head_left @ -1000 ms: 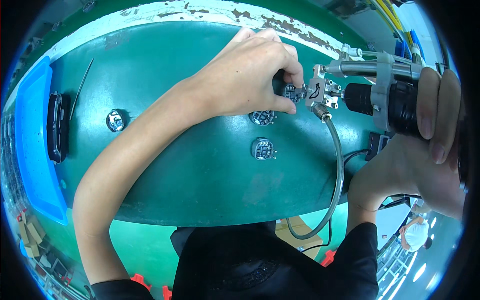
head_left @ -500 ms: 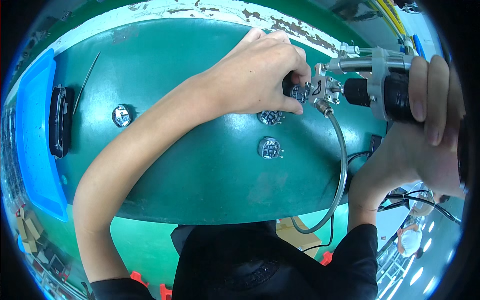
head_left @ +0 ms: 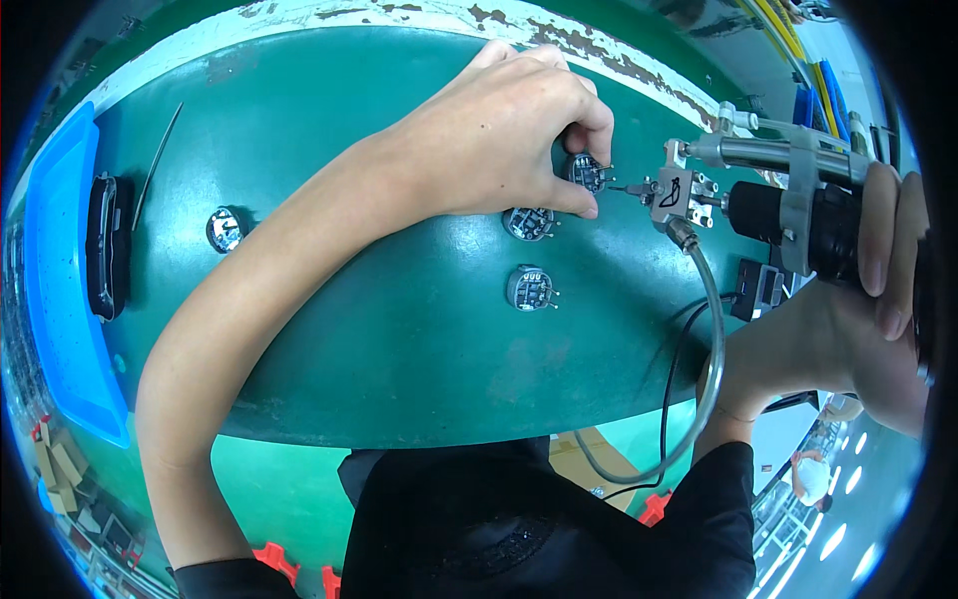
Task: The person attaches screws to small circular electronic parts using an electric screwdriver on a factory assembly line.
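At upper centre the left hand (head_left: 524,132) pinches a round grey part (head_left: 587,174), while at right the right hand (head_left: 870,344) curls its fingers around a black-and-silver tool (head_left: 755,212).

No word, number or sign can be read. The plainest marking is a black, looping scrawl (head_left: 672,191) on the flat face of the silver valve block (head_left: 663,212); its strokes settle into no letter or digit that can be told for sure. Well below that block and to its right, a pale panel (head_left: 783,447) carries a small dark patch (head_left: 766,467), too small to tell whether it is a label or bears any print.
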A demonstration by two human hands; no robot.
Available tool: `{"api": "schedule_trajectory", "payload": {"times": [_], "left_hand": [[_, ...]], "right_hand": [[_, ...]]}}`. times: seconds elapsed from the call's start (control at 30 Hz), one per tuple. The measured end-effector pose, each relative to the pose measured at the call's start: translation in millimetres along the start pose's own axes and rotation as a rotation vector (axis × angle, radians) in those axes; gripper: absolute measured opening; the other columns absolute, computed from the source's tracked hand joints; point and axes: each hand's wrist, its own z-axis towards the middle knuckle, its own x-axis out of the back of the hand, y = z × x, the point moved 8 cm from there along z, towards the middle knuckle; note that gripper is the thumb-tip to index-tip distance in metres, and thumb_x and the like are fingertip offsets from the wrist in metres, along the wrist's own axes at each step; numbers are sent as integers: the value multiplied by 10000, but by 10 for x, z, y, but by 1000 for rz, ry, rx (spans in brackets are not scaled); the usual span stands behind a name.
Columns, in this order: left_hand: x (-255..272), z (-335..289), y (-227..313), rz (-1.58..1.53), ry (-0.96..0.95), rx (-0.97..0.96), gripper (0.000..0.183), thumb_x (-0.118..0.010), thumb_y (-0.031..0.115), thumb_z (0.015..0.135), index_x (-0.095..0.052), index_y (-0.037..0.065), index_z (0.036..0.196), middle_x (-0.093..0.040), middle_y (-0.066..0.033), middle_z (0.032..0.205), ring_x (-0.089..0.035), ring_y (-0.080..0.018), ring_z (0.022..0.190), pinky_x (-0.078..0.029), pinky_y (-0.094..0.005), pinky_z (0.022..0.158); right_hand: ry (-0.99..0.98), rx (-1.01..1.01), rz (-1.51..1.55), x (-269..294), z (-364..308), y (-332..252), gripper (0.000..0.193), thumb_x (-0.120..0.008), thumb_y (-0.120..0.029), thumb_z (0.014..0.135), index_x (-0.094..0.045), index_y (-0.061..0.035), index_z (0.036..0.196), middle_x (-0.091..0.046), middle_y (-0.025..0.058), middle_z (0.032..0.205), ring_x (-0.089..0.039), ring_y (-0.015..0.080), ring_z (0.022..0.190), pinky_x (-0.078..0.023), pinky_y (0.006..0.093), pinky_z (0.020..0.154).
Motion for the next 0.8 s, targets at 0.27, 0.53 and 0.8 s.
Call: {"api": "schedule_trajectory", "payload": {"times": [0.27, 0.53, 0.8], "left_hand": [[-116, 4, 16, -99, 30, -66, 280, -889, 219, 738, -713, 97, 918, -617, -2, 876, -578, -202, 1002, -395, -393, 977], [-103, -24, 18, -91, 58, -74, 284, -895, 220, 732, -713, 97, 912, -617, 0, 870, -589, -199, 992, -397, -394, 995], [-92, -30, 14, -96, 65, -78, 280, -893, 219, 735, -716, 99, 916, -620, 1, 876, -591, -200, 991, -397, -395, 991]], "right_hand": [[-6, -37, 15, -135, 5, -82, 175, -913, -176, 772, -768, -211, 864, -720, 23, 919, -628, 103, 903, -456, 209, 883], [40, 85, 61, -129, -64, -76, 154, -892, -177, 800, -761, -203, 877, -708, 14, 905, -624, 101, 919, -454, 209, 883], [193, 175, 66, -248, -17, 43, 127, -860, -168, 834, -747, -191, 887, -690, 3, 883, -622, 96, 923, -453, 210, 876]]}}
